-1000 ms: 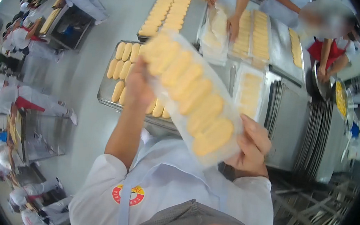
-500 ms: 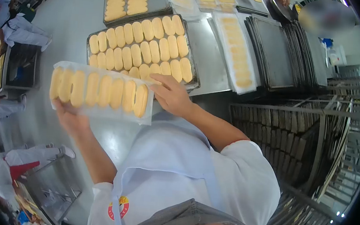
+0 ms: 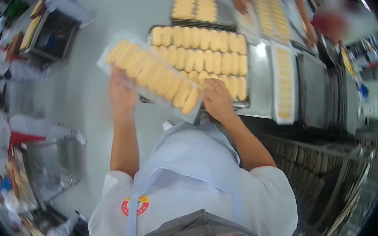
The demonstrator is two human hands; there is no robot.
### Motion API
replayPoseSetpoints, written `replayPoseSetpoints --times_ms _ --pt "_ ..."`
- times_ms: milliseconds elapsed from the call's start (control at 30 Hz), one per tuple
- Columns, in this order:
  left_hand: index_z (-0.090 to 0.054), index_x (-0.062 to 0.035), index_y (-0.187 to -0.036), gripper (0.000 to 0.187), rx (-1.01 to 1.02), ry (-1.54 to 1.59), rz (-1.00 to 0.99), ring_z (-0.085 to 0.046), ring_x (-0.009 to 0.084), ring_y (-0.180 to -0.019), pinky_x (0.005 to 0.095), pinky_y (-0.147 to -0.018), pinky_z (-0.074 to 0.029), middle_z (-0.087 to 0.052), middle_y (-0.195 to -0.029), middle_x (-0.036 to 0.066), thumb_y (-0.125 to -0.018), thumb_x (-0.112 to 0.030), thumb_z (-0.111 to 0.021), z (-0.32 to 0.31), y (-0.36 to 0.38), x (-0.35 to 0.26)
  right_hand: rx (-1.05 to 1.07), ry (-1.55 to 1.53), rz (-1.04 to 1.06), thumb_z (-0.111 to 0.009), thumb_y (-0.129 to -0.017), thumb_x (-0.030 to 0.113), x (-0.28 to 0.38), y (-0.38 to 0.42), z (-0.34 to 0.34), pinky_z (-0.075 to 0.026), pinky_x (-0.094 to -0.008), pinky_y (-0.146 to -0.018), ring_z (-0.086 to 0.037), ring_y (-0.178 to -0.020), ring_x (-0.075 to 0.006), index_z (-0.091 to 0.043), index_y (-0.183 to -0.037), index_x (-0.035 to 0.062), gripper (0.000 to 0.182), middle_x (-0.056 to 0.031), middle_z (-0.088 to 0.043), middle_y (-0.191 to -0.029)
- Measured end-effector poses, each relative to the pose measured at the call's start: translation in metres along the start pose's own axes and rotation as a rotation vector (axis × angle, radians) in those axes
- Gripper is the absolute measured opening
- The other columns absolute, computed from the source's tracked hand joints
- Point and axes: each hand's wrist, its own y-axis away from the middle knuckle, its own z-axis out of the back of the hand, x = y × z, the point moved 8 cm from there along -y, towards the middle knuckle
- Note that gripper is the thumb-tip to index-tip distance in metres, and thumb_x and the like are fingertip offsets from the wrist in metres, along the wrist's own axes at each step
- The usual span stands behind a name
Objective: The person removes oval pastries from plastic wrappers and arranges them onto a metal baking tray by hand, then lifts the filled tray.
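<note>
Between my two hands is a pack of ladyfingers (image 3: 156, 75), a row of pale golden sponge fingers in a translucent white wrapper. It slants, its left end farther from me than its right. My left hand (image 3: 123, 92) is closed on the near edge by the left end, with part of its fingers hidden under the wrapper. My right hand (image 3: 219, 100) grips the right end, its fingers over the edge. Beneath and behind the pack lies a dark metal tray (image 3: 247, 103) bearing rows of loose ladyfingers (image 3: 199, 60).
Another tray of ladyfingers (image 3: 195, 2) lies farther back. Wrapped packs (image 3: 271, 17) and one long pack (image 3: 284, 84) are on the steel table (image 3: 261, 86). A stack of dark trays (image 3: 316, 91) stands right. A co-worker's hands (image 3: 242, 1) reach in. Metal racks (image 3: 329, 177) fill the lower right.
My view has turned, so the table appears farther right. The pack has gone from nearly level to slanting, with both hands still on it. Co-workers' hands now show at the far side.
</note>
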Motion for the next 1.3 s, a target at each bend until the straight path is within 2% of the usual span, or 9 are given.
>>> replayPoseSetpoints --times_ms 233,433,600,700,933,1033,1133,1233,1300 --pt "-0.054 -0.0027 -0.151 0.04 -0.016 -0.332 -0.222 -0.065 0.0246 -0.13 0.0417 -0.11 -0.054 -0.065 -0.146 0.01 -0.116 -0.023 -0.053 -0.015 -0.002 -0.007 -0.043 -0.114 0.004 -0.072 -0.086 -0.002 0.01 -0.059 -0.005 -0.053 -0.0503 -0.104 -0.064 -0.123 -0.0431 -0.069 -0.118 0.0005 0.031 -0.0196 -0.068 -0.134" --pt "-0.059 0.0027 -0.147 0.039 -0.145 -0.28 -0.09 -0.064 0.0223 -0.129 0.036 -0.11 -0.051 -0.066 -0.143 0.012 -0.116 -0.019 -0.051 -0.045 -0.004 0.016 -0.159 -0.316 0.137 -0.08 -0.093 0.015 0.068 -0.165 -0.012 -0.054 -0.0455 -0.105 -0.064 -0.125 -0.0385 -0.069 -0.135 0.0057 0.045 -0.0171 -0.068 -0.138" --pt "-0.053 0.0028 -0.155 0.046 -0.06 -0.519 -0.069 -0.06 0.0198 -0.136 0.0346 -0.113 -0.05 -0.064 -0.147 0.011 -0.116 -0.022 -0.053 -0.05 -0.009 0.026 -0.05 -0.433 0.01 -0.078 -0.096 0.029 0.08 -0.209 -0.039 -0.054 -0.0424 -0.104 -0.065 -0.126 -0.0357 -0.07 -0.137 0.009 0.046 -0.017 -0.068 -0.139" --pt "-0.051 0.0036 -0.156 0.047 -0.134 -0.527 -0.028 -0.058 0.0212 -0.138 0.0366 -0.116 -0.048 -0.061 -0.15 0.012 -0.117 -0.023 -0.05 -0.061 -0.007 0.02 0.024 -0.536 -0.034 -0.077 -0.097 0.029 0.068 -0.215 -0.057 -0.056 -0.0409 -0.101 -0.066 -0.124 -0.0339 -0.07 -0.136 0.0084 0.045 -0.0167 -0.068 -0.138" --pt "-0.045 0.0013 -0.158 0.049 -0.044 -0.174 0.08 -0.055 0.0248 -0.142 0.0415 -0.119 -0.045 -0.056 -0.155 0.012 -0.12 -0.029 -0.038 -0.062 -0.015 0.033 -0.033 -0.68 -0.084 -0.076 -0.095 0.027 0.055 -0.203 -0.07 -0.056 -0.0446 -0.099 -0.068 -0.119 -0.0364 -0.07 -0.131 0.0034 0.043 -0.0182 -0.066 -0.138" --pt "-0.047 -0.0005 -0.156 0.047 -0.069 -0.081 0.117 -0.056 0.0251 -0.14 0.0427 -0.119 -0.046 -0.057 -0.152 0.011 -0.12 -0.029 -0.038 -0.056 -0.019 0.041 -0.066 -0.605 -0.045 -0.077 -0.095 0.027 0.058 -0.199 -0.07 -0.056 -0.0433 -0.098 -0.068 -0.118 -0.0369 -0.066 -0.138 0.0042 0.05 -0.0191 -0.064 -0.142" --pt "-0.05 -0.0018 -0.153 0.045 -0.085 -0.025 0.14 -0.058 0.0249 -0.138 0.0431 -0.118 -0.046 -0.06 -0.148 0.01 -0.119 -0.03 -0.038 -0.052 -0.021 0.046 -0.108 -0.353 -0.002 -0.078 -0.096 0.024 0.066 -0.192 -0.066 -0.056 -0.0398 -0.103 -0.064 -0.13 -0.0329 -0.058 -0.151 0.0076 0.061 -0.0195 -0.06 -0.148" --pt "-0.051 -0.0023 -0.152 0.046 -0.065 0.017 0.164 -0.058 0.0249 -0.136 0.0428 -0.117 -0.046 -0.061 -0.145 0.01 -0.119 -0.031 -0.039 -0.053 -0.022 0.048 0.012 -0.515 -0.087 -0.08 -0.094 0.025 0.06 -0.194 -0.069 -0.055 -0.0407 -0.105 -0.061 -0.134 -0.0337 -0.055 -0.154 0.0076 0.067 -0.0207 -0.057 -0.152" --pt "-0.052 -0.0024 -0.152 0.046 -0.071 0.02 0.19 -0.059 0.0248 -0.136 0.0429 -0.117 -0.046 -0.062 -0.145 0.01 -0.119 -0.033 -0.04 -0.052 -0.02 0.05 0.006 -0.561 -0.071 -0.076 -0.095 0.022 0.061 -0.195 -0.064 -0.056 -0.0417 -0.1 -0.065 -0.125 -0.0347 -0.055 -0.152 0.0061 0.063 -0.0204 -0.059 -0.147"
